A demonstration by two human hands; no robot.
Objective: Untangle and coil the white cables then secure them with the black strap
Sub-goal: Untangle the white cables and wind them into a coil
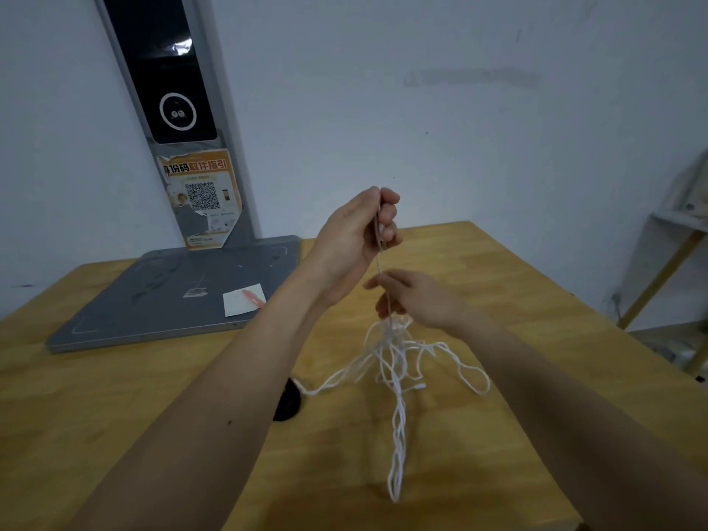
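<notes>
The white cables (394,362) hang in a tangled bunch above the middle of the wooden table (498,270), with loops trailing onto its surface: one long twisted loop runs toward the near edge, another loop lies out to the right, and a strand reaches left to the black strap (287,404). The strap lies on the table partly behind the left forearm, so its shape is hard to make out.

The left hand (352,239) is raised highest, fingers curled into a loose fist round a single strand that runs taut straight down from it. The right hand (413,297) sits just below, fingers and thumb pinching the same strand right above the knotted mass. Both forearms reach in from the near edge, the left crossing in front of the strap.

How the strands cross inside the knot cannot be told. Farther left stands a grey stand (172,297) with a tall dark panel; a white card (239,302) and a pink pen (253,297) rest on its base.
</notes>
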